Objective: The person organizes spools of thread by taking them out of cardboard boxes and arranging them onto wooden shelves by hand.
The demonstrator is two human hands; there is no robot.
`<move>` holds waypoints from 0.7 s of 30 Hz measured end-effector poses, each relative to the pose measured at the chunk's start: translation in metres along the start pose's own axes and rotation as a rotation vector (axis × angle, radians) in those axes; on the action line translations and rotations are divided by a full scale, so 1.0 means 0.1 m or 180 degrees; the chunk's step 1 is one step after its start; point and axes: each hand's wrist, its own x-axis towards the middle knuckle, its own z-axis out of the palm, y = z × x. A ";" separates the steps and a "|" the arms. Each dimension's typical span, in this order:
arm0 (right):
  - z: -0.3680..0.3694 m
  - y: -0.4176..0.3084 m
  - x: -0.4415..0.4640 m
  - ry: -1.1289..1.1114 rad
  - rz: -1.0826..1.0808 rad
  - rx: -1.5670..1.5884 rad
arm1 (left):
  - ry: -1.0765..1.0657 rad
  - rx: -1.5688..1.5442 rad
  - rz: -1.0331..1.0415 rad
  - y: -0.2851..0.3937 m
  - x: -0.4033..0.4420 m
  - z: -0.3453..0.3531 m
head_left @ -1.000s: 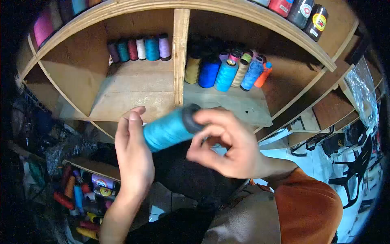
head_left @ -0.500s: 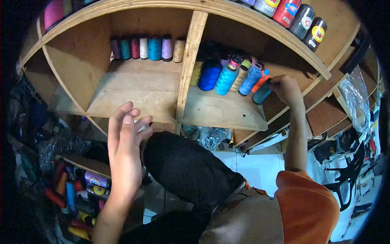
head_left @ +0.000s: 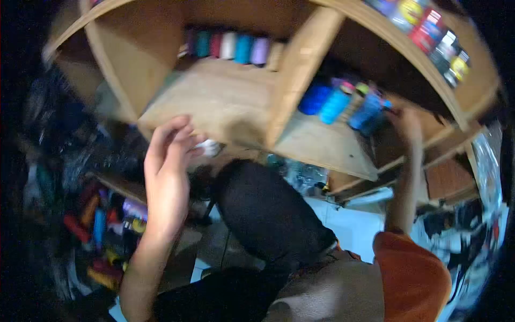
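My left hand (head_left: 171, 161) is raised in front of the left shelf compartment, fingers curled. A small white thing (head_left: 211, 147) shows at its fingertips, too blurred to name. In the right compartment my right hand (head_left: 409, 124) has its fingers closed at the top of a dark teal thread spool (head_left: 371, 124), which leans at the right end of a row. Beside it stand a blue thread spool (head_left: 366, 109), a tan one, a light blue thread spool (head_left: 333, 107) and a dark blue thread spool (head_left: 315, 99). Motion blurs the fingertips.
A wooden divider (head_left: 300, 75) separates the compartments. Several thread spools (head_left: 243, 49) line the back of the left one, and labelled spools (head_left: 427, 32) stand on top. Mixed spools (head_left: 99, 228) lie low on the left. My dark-clothed knee (head_left: 263, 209) is below the shelf.
The view has shifted, so the shelf appears further right and tilted. My right hand stays at the teal spool. The white thing shows more clearly at my left fingertips. The orange spool is now mostly hidden.
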 end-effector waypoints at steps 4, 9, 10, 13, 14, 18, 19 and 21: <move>-0.38 -0.50 -0.25 -0.0718 -0.1536 0.1864 | 0.0260 0.0764 0.0710 0.36 0.00 -0.61; -0.21 -1.50 -0.42 -0.3095 -0.4717 0.2884 | 0.1046 0.4110 0.0797 0.72 -0.56 -1.87; -0.08 -1.64 -0.44 -0.2994 -0.4727 0.3107 | 0.0980 0.4584 0.0513 0.68 -0.72 -2.11; 0.04 -2.12 -0.56 -0.2993 -0.4232 0.3926 | 0.0806 0.5107 -0.0311 0.32 -1.20 -2.50; -0.08 -2.31 -0.69 -0.3040 -0.4079 0.4097 | 0.1051 0.5154 -0.0547 0.29 -1.35 -2.57; -0.31 -2.83 -0.85 -0.3087 -0.4415 0.4137 | 0.2190 0.5729 -0.1770 0.02 -1.47 -2.70; -0.34 -2.91 -0.84 -0.3116 -0.4608 0.3989 | 0.2528 0.5925 -0.2154 -0.03 -1.45 -2.75; -0.38 -3.02 -0.82 -0.3190 -0.4974 0.3669 | 0.2950 0.5822 -0.2514 -0.15 -1.54 -2.92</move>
